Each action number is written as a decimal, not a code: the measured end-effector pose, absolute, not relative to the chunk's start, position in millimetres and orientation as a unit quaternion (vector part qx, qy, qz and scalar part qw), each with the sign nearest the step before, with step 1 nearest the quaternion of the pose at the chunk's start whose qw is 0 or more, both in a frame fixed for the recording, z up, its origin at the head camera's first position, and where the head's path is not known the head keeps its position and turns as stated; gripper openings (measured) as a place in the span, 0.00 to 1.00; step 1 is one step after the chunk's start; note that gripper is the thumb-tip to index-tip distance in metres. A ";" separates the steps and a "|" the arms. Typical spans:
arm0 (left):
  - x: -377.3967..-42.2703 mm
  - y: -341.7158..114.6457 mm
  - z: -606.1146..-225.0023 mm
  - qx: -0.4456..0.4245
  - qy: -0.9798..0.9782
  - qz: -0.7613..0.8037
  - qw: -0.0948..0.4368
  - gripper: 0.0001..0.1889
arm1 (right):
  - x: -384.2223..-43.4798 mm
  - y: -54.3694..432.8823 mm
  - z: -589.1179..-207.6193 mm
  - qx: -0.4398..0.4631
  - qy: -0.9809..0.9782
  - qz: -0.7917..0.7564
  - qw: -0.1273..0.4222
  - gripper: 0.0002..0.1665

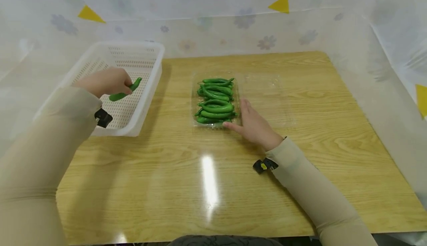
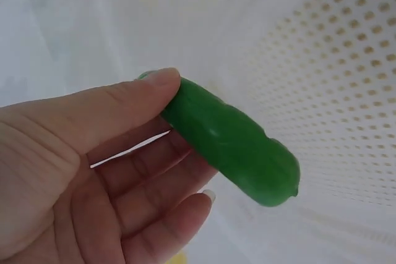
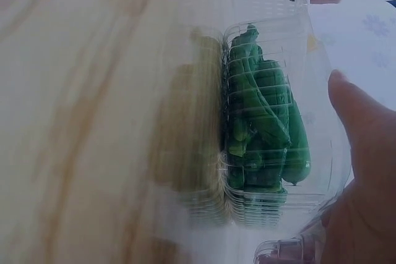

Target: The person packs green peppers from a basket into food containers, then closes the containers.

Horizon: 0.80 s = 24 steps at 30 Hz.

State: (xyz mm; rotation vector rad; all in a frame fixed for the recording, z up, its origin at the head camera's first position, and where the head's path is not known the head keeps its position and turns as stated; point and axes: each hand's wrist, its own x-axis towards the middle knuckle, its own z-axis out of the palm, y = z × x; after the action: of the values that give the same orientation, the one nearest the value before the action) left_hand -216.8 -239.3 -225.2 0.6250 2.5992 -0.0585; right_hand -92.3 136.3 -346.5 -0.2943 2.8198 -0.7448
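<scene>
My left hand (image 1: 110, 81) pinches a green pepper (image 2: 232, 143) between thumb and fingers, over the inside of a white perforated basket (image 1: 149, 90). The pepper's blunt end points away from the palm in the left wrist view. A clear plastic clamshell box (image 3: 322, 153) lies with its lid folded back, and several green peppers (image 1: 215, 107) are stacked crosswise in it. My right hand (image 1: 256, 127) is at the box's near right corner, fingers along the right side and thumb at the front edge. Its fingers are mostly straight, spread from the thumb.
The box's clear lid (image 1: 267, 101) lies flat on the wooden table (image 1: 160, 186) to the right of the peppers. The basket stands at the table's left back. Behind the table hangs a pale flowered sheet (image 1: 220, 34) with yellow triangles on it.
</scene>
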 end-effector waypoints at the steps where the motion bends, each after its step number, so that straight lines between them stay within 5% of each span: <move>1: -213.7 -235.2 -221.6 0.228 0.947 -0.020 0.225 0.11 | -92.4 137.1 -346.5 -0.099 0.957 -0.252 0.106 0.65; 14: -173.1 -179.0 -180.5 0.234 0.964 -0.049 0.118 0.12 | -93.2 136.2 -345.5 -0.103 0.959 -0.248 0.093 0.65; 24: -150.0 -118.4 -197.7 0.290 0.953 -0.017 0.092 0.13 | -95.3 135.2 -347.2 -0.107 0.960 -0.243 0.094 0.67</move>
State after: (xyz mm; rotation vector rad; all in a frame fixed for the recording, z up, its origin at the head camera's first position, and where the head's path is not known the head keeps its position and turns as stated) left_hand -150.0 -118.4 -197.7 0.8599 2.8291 -0.0510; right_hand -95.3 135.2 -347.2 -0.3168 2.8465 -0.7201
